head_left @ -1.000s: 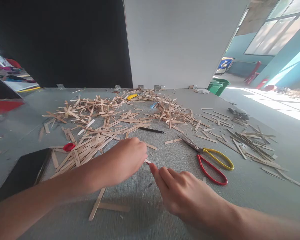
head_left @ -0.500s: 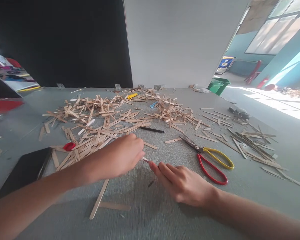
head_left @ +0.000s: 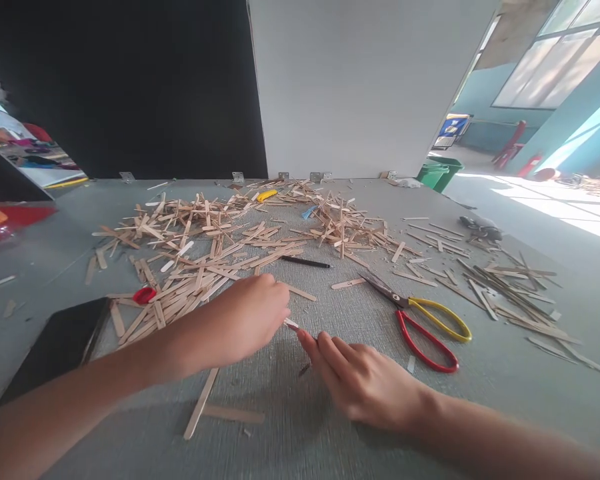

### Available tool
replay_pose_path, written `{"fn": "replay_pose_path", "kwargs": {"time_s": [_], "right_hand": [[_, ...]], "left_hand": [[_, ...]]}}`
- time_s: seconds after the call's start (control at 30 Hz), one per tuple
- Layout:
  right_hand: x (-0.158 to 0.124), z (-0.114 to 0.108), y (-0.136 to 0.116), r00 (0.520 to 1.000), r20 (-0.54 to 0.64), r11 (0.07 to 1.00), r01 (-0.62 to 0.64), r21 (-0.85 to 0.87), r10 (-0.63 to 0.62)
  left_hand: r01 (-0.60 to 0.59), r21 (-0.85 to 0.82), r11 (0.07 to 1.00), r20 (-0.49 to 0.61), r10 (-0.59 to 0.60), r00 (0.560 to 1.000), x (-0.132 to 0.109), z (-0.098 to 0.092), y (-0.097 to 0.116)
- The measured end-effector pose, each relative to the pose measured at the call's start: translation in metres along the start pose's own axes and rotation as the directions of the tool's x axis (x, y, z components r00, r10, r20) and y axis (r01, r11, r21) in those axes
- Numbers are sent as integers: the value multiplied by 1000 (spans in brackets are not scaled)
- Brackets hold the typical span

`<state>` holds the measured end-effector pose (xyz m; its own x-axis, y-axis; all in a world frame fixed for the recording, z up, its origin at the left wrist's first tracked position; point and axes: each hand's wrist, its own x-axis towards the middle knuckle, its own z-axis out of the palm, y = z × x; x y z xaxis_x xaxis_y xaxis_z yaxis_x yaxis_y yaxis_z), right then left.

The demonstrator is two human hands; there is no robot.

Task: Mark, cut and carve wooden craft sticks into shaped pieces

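Note:
Over the middle of the table, a short pale end of a wooden craft stick (head_left: 291, 325) shows between my two hands. My left hand (head_left: 253, 313) is closed, its thumb and fingers pinching one end of the stick. The fingers of my right hand (head_left: 347, 370) are closed around the other end, hiding most of what they hold. A small dark sliver (head_left: 304, 369) shows just below the right fingertips; I cannot tell what it is. One longer craft stick (head_left: 201, 407) lies on the table below my left forearm.
Loose craft sticks (head_left: 190, 280) are heaped beyond my hands. Scissors (head_left: 415, 310) with red and yellow handles lie at right, a black pen (head_left: 306, 263) ahead. A phone-like black slab (head_left: 55, 340), a red ring-shaped piece (head_left: 145, 295) and a yellow object (head_left: 267, 195) also lie about. Upright panels (head_left: 360, 87) stand behind.
The view has shifted slightly, moving the scene a little right and down. Both hands keep nearly the same pose, still closed on the stick. A small pale scrap now shows beside the scissors' red handle.

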<state>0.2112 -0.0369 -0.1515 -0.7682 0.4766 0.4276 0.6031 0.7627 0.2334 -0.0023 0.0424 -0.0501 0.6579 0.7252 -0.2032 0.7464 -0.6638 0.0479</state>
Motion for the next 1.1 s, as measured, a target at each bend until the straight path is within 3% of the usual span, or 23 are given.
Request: {"fn": "replay_pose_path", "kwargs": {"time_s": [0.17,0.37,0.53,0.63,0.8,0.9,1.1], "right_hand": [[5,-10,-4,999,36,999,11,-44,-9],[29,-36,-31,992,49,973,-106,-204,119],[17,-15,-25,1000,27,962,19,-274,-12],[8,-3,-19,1000,-9,977,16,-213,-18],[29,-22,-35,996,61,950,-39,-309,61],[43,-31,-45,994,43,944,-84,-319,103],[23,-3,-28,1000,19,963,21,-269,-16]], "left_hand": [[-15,-18,1000,-31,14,999,0,2,-3],[-39,-46,998,-105,34,994,-9,4,7],[-51,-91,995,-150,37,988,-9,7,3],[-47,-94,994,-154,32,988,-7,6,0],[-42,-99,994,-153,26,988,-8,6,2],[-40,-79,996,-132,29,991,-10,7,0],[-28,-15,999,-88,27,996,-14,8,-10]]}}
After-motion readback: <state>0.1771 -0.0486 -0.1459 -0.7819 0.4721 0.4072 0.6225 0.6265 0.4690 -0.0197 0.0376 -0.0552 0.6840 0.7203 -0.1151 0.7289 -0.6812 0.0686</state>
